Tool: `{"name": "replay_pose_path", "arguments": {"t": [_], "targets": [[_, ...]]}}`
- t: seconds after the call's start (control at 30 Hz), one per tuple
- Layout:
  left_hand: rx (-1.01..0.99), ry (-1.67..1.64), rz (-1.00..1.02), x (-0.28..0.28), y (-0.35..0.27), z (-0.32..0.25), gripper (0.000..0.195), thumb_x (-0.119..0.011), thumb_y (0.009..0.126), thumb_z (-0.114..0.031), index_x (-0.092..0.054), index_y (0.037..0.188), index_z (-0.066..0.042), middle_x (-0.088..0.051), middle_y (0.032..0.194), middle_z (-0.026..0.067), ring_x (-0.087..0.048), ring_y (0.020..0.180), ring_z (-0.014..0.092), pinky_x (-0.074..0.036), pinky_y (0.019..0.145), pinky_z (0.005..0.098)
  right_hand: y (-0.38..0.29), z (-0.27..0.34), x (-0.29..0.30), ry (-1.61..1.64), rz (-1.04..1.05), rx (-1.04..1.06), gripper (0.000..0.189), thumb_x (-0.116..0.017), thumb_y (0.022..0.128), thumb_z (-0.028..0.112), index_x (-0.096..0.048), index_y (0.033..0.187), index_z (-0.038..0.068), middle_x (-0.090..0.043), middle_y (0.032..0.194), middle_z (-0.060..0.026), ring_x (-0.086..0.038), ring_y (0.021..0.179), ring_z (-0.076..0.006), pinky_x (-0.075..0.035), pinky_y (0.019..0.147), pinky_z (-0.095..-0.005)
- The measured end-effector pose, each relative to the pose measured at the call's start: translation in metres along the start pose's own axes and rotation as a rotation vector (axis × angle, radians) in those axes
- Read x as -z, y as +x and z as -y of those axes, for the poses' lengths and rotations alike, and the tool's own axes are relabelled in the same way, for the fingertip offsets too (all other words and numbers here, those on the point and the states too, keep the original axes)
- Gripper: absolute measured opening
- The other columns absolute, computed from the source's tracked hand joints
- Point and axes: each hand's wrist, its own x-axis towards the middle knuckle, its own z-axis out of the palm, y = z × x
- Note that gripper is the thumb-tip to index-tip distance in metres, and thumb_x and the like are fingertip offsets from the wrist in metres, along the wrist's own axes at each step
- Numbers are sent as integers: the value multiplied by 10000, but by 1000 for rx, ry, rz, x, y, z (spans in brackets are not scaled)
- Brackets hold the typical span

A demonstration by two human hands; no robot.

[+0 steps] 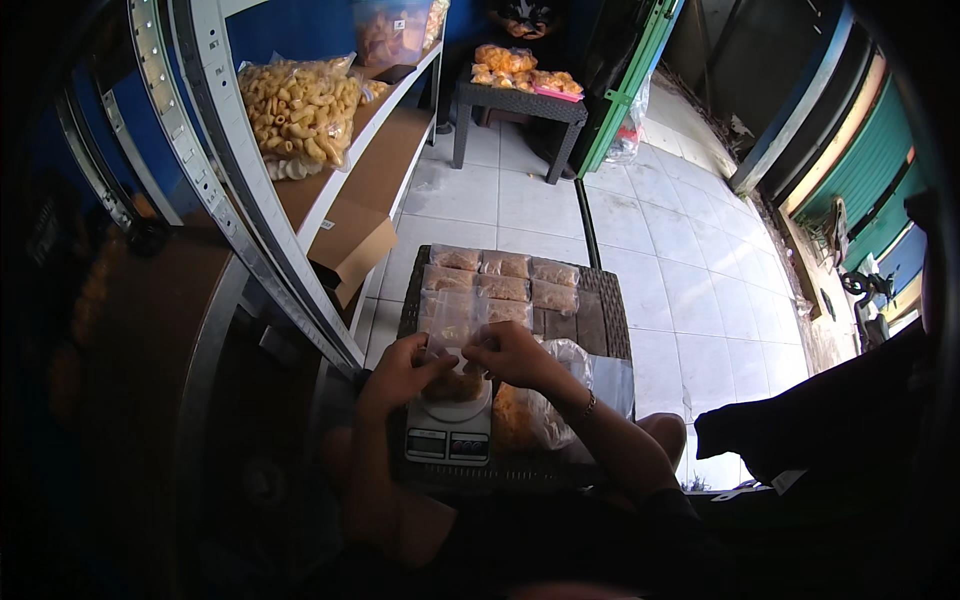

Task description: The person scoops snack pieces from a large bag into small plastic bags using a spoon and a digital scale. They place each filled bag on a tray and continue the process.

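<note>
A clear plastic bag (454, 319), with brown food in its bottom, stands on the white kitchen scale (448, 444). My left hand (397, 371) grips the bag's left side, and the fingers of my right hand (514, 356) pinch its upper right edge. Beyond my hands, several filled clear packets (505, 287) lie in rows on the dark woven-pattern table (615, 322). A large open plastic bag (562, 360) with orange food inside sits under my right forearm, right of the scale. Flat clear plastic (611, 382) lies beside it.
To the left stands a metal-framed shelf (330, 206) with a big bag of macaroni-shaped snacks (300, 112) and an open cardboard box (352, 244). Farther off, a person (525, 22) is behind a small table (517, 97) bearing bagged orange snacks (506, 60). A green door frame (622, 90) rises at the right.
</note>
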Motion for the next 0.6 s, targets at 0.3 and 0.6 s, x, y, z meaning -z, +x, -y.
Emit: {"name": "replay_pose_path", "arguments": {"t": [0.3,0.6], "targets": [[-50,201,-97,1,6,8,358,-739,913,-310,-648,968,31,-709,778,144,-712,697,190,-525,603,316,15,4,0,72,44,-201,250,-658,916,165,-695,923,-83,-741,759,-167,-726,628,-201,-579,561,-304],[-72,243,-161,1,6,6,373,-744,903,-308,-624,1001,31,-714,816,160,-723,736,217,-534,640,331,22,1,-5,-74,-2,-168,279,-684,897,196,-690,934,-81,-732,741,-171,-726,633,-215,-574,608,-320]]}}
